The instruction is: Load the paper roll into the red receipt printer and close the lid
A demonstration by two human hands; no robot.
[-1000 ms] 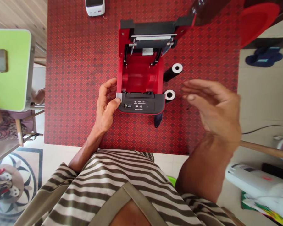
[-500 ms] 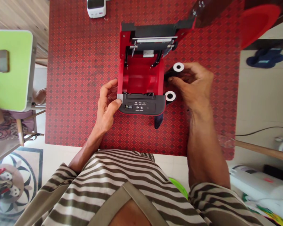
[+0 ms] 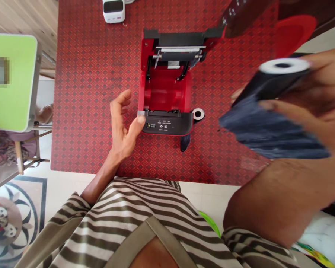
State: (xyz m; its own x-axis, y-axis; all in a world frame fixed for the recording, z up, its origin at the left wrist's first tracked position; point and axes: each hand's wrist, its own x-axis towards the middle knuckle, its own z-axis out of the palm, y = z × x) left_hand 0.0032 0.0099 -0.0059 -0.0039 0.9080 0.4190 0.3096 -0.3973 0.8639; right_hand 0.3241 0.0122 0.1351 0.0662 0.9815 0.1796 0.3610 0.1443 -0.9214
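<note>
A red and black label printer (image 3: 167, 126) stands on the table with its lid raised and its red inner bay exposed. My left hand (image 3: 121, 130) is beside it, thumb resting on the front left corner and the other fingers apart in the air. Raised high at the right, my right hand (image 3: 326, 96) grips a black ribbon roll (image 3: 257, 89) with a white core end. A loose dark blue flap of film (image 3: 276, 130) hangs from that roll. Against the printer's right side is a second ribbon roll (image 3: 198, 114), partly hidden, and dark film (image 3: 185, 143) pokes out below the printer.
The red patterned tabletop (image 3: 86, 93) carries a small white device (image 3: 113, 13) at its far left. A dark brown object (image 3: 242, 18) lies beyond the printer's lid. A green table (image 3: 13, 108) with a person beside it is on the left, a red round seat (image 3: 296, 35) at the right.
My right hand has lifted one ribbon roll off the table beside the printer and brought it right and closer to the camera. My left fingers have spread away from the printer's side.
</note>
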